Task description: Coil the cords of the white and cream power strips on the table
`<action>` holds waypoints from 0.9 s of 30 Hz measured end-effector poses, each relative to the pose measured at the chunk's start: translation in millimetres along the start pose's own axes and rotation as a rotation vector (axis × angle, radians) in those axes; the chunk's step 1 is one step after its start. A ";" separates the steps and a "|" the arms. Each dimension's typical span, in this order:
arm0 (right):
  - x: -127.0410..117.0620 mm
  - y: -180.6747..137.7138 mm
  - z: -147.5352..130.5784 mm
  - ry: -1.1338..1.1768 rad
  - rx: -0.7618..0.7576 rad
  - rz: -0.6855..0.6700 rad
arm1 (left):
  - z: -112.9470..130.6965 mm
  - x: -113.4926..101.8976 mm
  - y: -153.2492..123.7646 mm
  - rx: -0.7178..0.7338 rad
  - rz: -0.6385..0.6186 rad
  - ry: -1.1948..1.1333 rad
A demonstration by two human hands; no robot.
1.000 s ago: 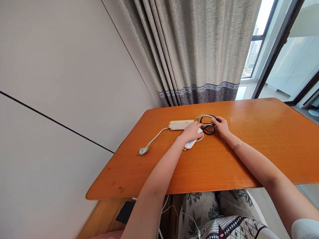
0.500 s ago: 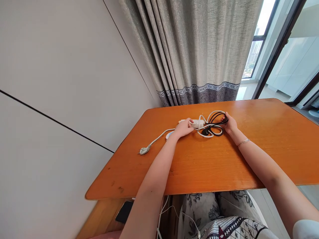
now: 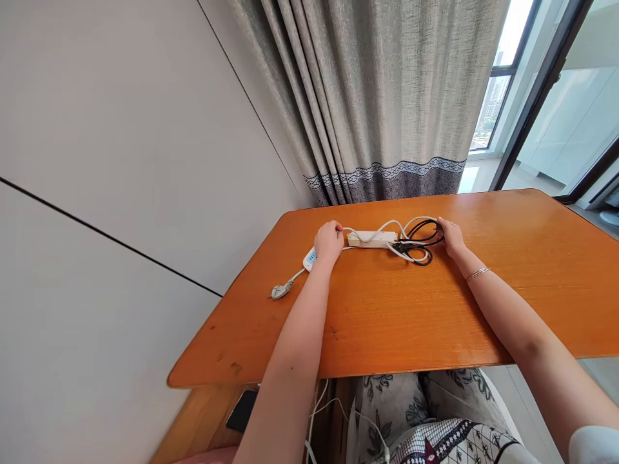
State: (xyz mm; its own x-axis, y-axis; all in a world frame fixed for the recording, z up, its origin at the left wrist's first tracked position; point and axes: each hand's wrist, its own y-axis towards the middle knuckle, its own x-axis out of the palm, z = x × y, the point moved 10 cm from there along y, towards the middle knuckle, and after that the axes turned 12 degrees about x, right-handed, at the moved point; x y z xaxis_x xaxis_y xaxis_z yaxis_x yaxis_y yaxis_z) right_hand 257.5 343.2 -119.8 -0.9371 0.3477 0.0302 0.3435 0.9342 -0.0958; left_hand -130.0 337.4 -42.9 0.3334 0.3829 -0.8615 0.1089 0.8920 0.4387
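Observation:
A long white power strip [image 3: 371, 239] lies toward the far side of the table, with a white cable [image 3: 387, 225] looping over and past it. My left hand [image 3: 329, 240] is closed on that cable just left of the strip. Beneath that wrist a small white-and-blue piece [image 3: 310, 259] peeks out, partly covered. A grey-white plug [image 3: 280, 291] rests on the wood to the left, on its own white cord. To the right, my right hand [image 3: 451, 236] pinches the loops of a black cable [image 3: 425, 254] and white cable together at their outer end.
The orange-brown wooden table [image 3: 416, 322] fills the middle, its left edge against a pale wall [image 3: 120, 161]. A grey curtain [image 3: 396, 96] hangs behind it. Below the front edge are a dark phone [image 3: 240, 410] and loose white cords [image 3: 333, 402].
My left hand has moved left off the power strip, drawing the white cable with it and uncovering the strip. My right hand stays near the cable loops, shifted slightly right.

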 end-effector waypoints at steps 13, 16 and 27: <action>-6.4 -35.2 -57.0 -0.531 -0.446 0.218 | -0.5 24.6 -6.2 0.074 -0.048 0.158; 39.0 -67.7 -74.5 -0.906 -0.685 0.126 | 6.5 28.6 -8.2 0.097 -0.074 0.198; 83.6 -75.5 -31.5 -1.419 -0.497 -0.149 | 18.2 40.7 -10.4 0.037 -0.194 0.137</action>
State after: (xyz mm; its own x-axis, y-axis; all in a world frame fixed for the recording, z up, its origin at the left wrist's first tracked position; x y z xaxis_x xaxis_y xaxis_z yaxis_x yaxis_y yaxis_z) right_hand 155.1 304.2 -78.6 -0.1451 0.1589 -0.9766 -0.0438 0.9850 0.1668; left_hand -100.5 339.3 -77.9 0.1728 0.2369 -0.9560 0.1934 0.9436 0.2688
